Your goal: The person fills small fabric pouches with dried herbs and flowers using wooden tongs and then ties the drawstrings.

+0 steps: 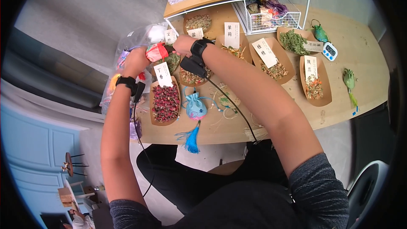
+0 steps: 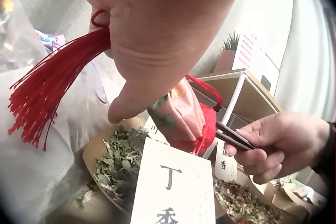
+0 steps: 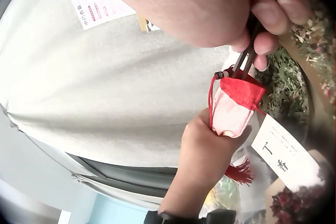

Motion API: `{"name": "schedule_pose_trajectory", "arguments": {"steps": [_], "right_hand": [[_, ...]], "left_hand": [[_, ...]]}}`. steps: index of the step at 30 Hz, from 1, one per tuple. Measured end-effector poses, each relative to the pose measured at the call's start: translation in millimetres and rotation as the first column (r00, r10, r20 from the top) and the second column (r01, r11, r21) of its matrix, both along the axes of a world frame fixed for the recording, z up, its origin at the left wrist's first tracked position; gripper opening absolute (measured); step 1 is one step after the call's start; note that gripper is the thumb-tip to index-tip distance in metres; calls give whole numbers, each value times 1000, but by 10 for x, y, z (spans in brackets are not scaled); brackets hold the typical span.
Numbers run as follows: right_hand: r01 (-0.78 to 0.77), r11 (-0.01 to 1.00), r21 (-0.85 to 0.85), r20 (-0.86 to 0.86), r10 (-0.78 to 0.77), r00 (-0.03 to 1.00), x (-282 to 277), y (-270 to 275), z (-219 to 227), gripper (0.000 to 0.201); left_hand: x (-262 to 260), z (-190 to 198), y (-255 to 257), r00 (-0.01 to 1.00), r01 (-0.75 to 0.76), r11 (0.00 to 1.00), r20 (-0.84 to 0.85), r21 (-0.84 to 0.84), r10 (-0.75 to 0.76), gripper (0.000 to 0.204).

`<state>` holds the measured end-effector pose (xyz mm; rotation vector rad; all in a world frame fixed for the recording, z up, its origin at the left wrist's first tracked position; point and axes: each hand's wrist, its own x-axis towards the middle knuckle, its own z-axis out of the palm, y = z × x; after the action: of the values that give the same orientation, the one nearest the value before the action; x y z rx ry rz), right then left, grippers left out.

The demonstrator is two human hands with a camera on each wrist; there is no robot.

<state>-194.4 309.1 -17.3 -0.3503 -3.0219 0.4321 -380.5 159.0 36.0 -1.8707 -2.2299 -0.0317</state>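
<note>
Pink-red pouch (image 3: 234,109), tweezers (image 3: 240,64) apparently partway inside

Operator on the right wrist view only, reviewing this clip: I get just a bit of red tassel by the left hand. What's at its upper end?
Observer: The left wrist view shows a loop of red cord at the top of the red tassel, close against the left hand.
Operator: And what lies outside my frame, on the side near the person?
Observer: In the head view, a light blue pouch with a blue tassel is there.
Operator: Anything to keep time by?
Observer: Yes, the head view has a small digital timer next to a green pouch.
</note>
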Motion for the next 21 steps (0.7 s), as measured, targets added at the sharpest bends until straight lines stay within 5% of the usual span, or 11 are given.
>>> {"name": "schedule_pose_trajectory", "arguments": {"steps": [1, 3, 6, 8, 10, 12, 14, 17, 20, 21], "right_hand": [[133, 964, -230, -33, -144, 989, -26, -11, -51, 24], [217, 931, -294, -137, -266, 954, -100, 44, -175, 24], [263, 965, -21, -307, -256, 916, -313, 284, -526, 27], [417, 896, -153, -245, -443, 862, 7, -15, -156, 29], [274, 958, 85, -185, -255, 949, -119, 59, -230, 28], [245, 967, 74, -186, -228, 956, -224, 108, -323, 28], [330, 926, -181, -253, -368, 895, -176, -13, -261, 29], [281, 902, -326, -392, -400, 829, -9, -75, -263, 26], [348, 845, -405, -338, -493, 802, 75, -58, -237, 19], [324, 908, -267, -341, -403, 849, -16, 17, -317, 17]], "left_hand": [[-4, -8, -13, 1000, -3, 1000, -3, 7, 3, 25], [-16, -10, -40, 1000, 3, 1000, 10, 30, -3, 24], [-19, 8, -60, 1000, -16, 999, -18, 37, 16, 22], [1, 16, -69, 998, -23, 999, -55, 36, 25, 21], [31, 9, -66, 995, -14, 999, -95, 37, 18, 20], [31, -14, -20, 991, -12, 999, -134, 40, 17, 18], [14, -63, 16, 988, -9, 999, -156, 42, 16, 16], [-20, -73, 44, 986, -9, 998, -167, 56, 18, 14], [-23, -77, 39, 985, -3, 998, -173, 70, 16, 14], [-19, -81, 38, 984, -6, 997, -177, 72, 19, 14]]}}
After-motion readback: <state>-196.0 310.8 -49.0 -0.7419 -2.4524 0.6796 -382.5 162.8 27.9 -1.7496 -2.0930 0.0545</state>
